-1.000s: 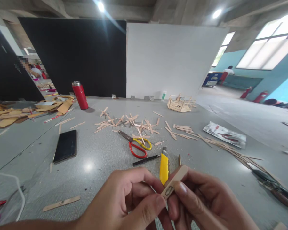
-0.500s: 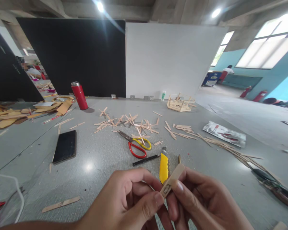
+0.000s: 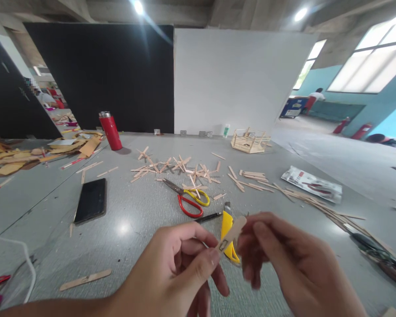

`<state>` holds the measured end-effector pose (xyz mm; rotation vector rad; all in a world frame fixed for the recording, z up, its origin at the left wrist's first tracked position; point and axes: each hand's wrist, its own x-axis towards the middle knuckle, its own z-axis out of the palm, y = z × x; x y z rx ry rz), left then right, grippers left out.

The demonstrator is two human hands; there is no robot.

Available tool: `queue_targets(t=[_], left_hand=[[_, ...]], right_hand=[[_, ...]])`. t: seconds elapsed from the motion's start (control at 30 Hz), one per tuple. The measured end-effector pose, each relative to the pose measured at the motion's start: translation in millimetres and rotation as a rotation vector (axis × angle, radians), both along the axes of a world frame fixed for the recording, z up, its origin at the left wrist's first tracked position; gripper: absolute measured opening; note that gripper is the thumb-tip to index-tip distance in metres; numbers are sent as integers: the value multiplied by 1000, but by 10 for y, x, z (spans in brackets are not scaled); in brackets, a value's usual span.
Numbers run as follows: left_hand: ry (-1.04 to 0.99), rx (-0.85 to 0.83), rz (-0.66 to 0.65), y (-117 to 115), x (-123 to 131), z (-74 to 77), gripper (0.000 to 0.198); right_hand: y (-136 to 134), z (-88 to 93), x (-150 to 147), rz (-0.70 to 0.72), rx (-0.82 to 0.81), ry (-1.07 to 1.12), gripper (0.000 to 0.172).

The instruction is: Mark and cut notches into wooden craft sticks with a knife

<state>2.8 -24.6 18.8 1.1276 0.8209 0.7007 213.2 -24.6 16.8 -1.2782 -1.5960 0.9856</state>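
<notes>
At lower centre of the frame, the left hand (image 3: pixel 185 264) has its grip closed on the lower end of the wooden stick (image 3: pixel 232 233); the right hand (image 3: pixel 287 259) has lifted its thumb clear, grip partly open, nothing visibly held, so the left apparently supports the stick alone. At frame right, the white packet (image 3: pixel 312 184) bears printing, unreadable from here.

We're looking out from the head, forward and down: left hand (image 3: pixel 188 268) and right hand (image 3: pixel 284 259) loom close at the bottom, the table (image 3: pixel 135 207) stretches beyond, black board (image 3: pixel 102 75) and white board (image 3: pixel 240 79) facing us farther back.
</notes>
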Motion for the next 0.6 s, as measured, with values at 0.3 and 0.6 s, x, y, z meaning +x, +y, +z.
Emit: queue_targets(t=[0.3, 0.6], left_hand=[[327, 111, -120, 375, -16, -361, 19], [424, -57, -237, 758, -35, -920, 21]], right_hand=[[514, -753, 308, -11, 85, -932, 46], [507, -648, 646, -42, 90, -900, 33]])
